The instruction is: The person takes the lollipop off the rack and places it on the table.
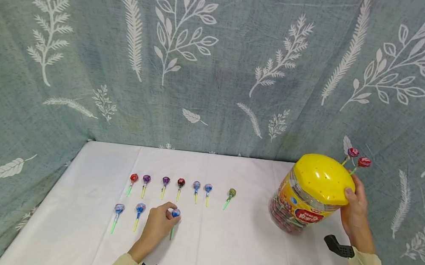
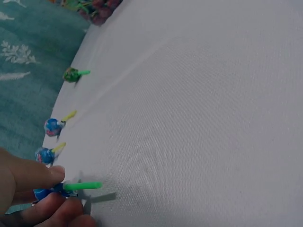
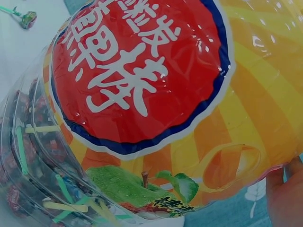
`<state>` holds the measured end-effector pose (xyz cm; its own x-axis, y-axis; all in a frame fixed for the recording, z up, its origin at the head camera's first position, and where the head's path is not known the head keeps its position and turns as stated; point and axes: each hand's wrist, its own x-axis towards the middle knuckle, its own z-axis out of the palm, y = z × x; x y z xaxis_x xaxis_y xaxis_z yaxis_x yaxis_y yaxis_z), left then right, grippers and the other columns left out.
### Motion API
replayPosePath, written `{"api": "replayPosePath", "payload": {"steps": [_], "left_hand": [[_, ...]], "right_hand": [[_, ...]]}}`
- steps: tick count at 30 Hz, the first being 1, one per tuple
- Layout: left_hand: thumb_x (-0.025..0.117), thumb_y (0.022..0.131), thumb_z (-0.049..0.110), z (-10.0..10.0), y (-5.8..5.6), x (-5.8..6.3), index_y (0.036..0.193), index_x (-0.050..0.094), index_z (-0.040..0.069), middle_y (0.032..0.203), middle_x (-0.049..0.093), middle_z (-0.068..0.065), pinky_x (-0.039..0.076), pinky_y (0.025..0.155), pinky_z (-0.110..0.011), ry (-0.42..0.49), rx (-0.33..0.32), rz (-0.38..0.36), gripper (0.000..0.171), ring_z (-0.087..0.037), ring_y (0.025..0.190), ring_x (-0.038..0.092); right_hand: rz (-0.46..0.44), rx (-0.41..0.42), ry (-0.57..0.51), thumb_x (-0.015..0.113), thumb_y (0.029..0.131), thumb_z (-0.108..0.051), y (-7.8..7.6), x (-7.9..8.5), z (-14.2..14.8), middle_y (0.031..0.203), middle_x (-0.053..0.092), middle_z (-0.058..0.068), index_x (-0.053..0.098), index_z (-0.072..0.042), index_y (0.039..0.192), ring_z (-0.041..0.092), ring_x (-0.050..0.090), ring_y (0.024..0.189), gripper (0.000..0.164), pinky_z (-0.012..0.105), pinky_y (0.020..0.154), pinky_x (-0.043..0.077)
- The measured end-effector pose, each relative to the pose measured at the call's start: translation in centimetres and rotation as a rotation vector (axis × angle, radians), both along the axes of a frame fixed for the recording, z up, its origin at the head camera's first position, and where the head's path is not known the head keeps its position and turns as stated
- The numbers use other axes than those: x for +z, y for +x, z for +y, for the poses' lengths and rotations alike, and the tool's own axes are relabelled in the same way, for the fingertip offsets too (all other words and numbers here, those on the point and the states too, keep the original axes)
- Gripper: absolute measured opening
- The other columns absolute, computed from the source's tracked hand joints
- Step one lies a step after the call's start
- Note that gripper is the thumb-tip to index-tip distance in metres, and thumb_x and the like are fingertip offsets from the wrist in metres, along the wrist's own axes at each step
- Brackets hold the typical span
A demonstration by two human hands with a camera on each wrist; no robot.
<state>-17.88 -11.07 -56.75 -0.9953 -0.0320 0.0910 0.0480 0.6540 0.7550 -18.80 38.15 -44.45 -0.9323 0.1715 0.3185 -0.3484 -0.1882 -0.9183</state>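
Observation:
My left hand (image 1: pixel 155 227) pinches a blue-wrapped lollipop (image 1: pixel 176 213) by its head, low over the white cloth. Its green stick (image 2: pixel 83 186) points away from the fingers in the left wrist view. To the left lie two more blue lollipops, one with a green stick (image 1: pixel 114 224) and one with a yellow stick (image 1: pixel 136 224). On the right, a big clear candy jar (image 1: pixel 307 205) with a yellow lid (image 1: pixel 323 177) leans over, gripped near the lid by my right hand (image 1: pixel 356 214). Two red-wrapped lollipops (image 1: pixel 353 152) stick up behind the lid beside that hand's fingers.
Behind the left hand runs a row of several lollipops, from a red one (image 1: pixel 134 178) through purple and blue to a green one (image 1: pixel 232 193). More lollipops (image 3: pixel 57 198) fill the jar's lower part. A leaf-patterned curtain (image 1: pixel 219 65) hangs behind the table (image 1: pixel 231 254).

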Motion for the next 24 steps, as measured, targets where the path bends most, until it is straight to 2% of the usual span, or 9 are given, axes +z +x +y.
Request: {"api": "replayPosePath", "payload": {"steps": [4,8,17,24], "left_hand": [[0.077,0.076,0.009,0.1,-0.1,-0.1,0.097,0.068,0.001,0.054,0.048,0.005,0.035,0.046,-0.025,-0.098,-0.005,-0.003,0.024,-0.008,0.047,0.042],[0.077,0.075,0.01,0.2,-0.2,-0.2,0.096,0.068,0.001,0.054,0.047,0.005,0.035,0.047,-0.025,-0.139,-0.013,0.004,0.024,-0.009,0.049,0.042],[0.076,0.077,0.009,-0.2,-0.1,0.6,0.1,0.067,0.001,0.057,0.048,0.005,0.036,0.047,-0.024,-0.125,-0.04,-0.006,0.026,-0.008,0.049,0.042],[0.075,0.078,0.007,-0.1,-0.2,2.5,0.097,0.067,0.003,0.059,0.048,0.004,0.033,0.043,-0.023,-0.063,-0.065,0.022,0.022,-0.007,0.047,0.04]], "right_hand": [[-0.012,-0.007,-0.006,0.044,0.097,-0.013,-0.1,0.1,0.0,0.135,0.039,0.004,0.022,-0.007,0.147,0.012,0.05,0.107,0.056,0.017,0.093,0.042],[-0.018,-0.007,0.001,0.044,0.097,-0.014,0.0,0.1,0.0,0.135,0.04,0.004,0.021,-0.007,0.147,0.012,0.05,0.107,0.056,0.017,0.093,0.042],[-0.026,-0.029,0.007,0.045,0.097,-0.014,0.0,0.2,-0.1,0.135,0.04,0.003,0.023,-0.009,0.147,0.012,0.049,0.107,0.054,0.016,0.092,0.043],[-0.019,-0.034,0.004,0.045,0.096,-0.012,0.0,0.2,-0.2,0.136,0.038,0.003,0.028,-0.012,0.144,0.012,0.048,0.108,0.051,0.015,0.092,0.042]]}}
